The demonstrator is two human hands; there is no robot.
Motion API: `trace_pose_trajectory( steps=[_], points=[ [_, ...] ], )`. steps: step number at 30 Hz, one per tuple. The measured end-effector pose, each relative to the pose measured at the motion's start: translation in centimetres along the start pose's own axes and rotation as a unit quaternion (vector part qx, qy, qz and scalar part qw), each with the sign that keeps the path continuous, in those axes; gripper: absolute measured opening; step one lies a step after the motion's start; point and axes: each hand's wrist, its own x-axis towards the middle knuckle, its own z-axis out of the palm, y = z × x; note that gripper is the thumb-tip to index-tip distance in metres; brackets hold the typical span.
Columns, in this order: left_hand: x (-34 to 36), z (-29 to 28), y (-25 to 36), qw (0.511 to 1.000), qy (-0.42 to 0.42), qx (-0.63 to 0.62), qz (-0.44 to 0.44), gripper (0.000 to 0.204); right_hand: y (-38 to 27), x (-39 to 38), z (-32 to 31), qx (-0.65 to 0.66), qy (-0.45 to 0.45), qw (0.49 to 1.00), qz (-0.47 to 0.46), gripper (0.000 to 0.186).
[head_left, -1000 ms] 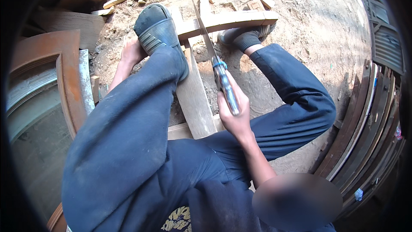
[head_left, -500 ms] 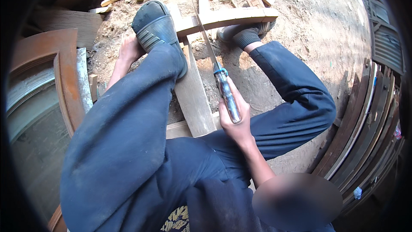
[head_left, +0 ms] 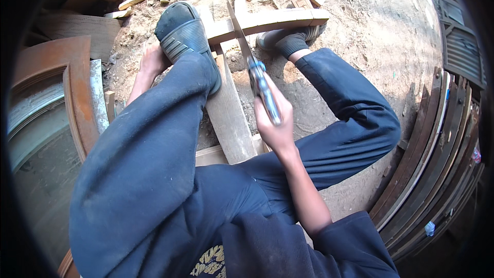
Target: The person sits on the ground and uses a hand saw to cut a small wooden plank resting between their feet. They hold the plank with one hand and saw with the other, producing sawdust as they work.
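Head view: a handsaw (head_left: 246, 46) is gripped at its handle by the right hand (head_left: 274, 123), fingers closed, its blade set across a pale wooden strip (head_left: 267, 20) on sandy ground (head_left: 360, 31). Open ground is seen to the right, bounded by stacked frames (head_left: 437, 149). The left hand (head_left: 153, 62) is rested beside the sandalled foot (head_left: 185, 36); whether it is open cannot be told.

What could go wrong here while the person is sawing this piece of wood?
The saw cuts the curved wooden piece close to both feet; a slip could hit the slipper. The piece seems held only by feet, so it may shift. The left hand rests on the ground, giving little control.
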Motion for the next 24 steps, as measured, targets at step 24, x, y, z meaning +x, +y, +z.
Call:
trace_pose_trajectory(
  steps=[24],
  points=[
    [0.6, -1.3, 0.5, 0.999, -0.019, -0.049, -0.015, 0.035, -0.7, -0.7, 0.6, 0.0, 0.019, 1.0, -0.002, 0.058]
  ],
)
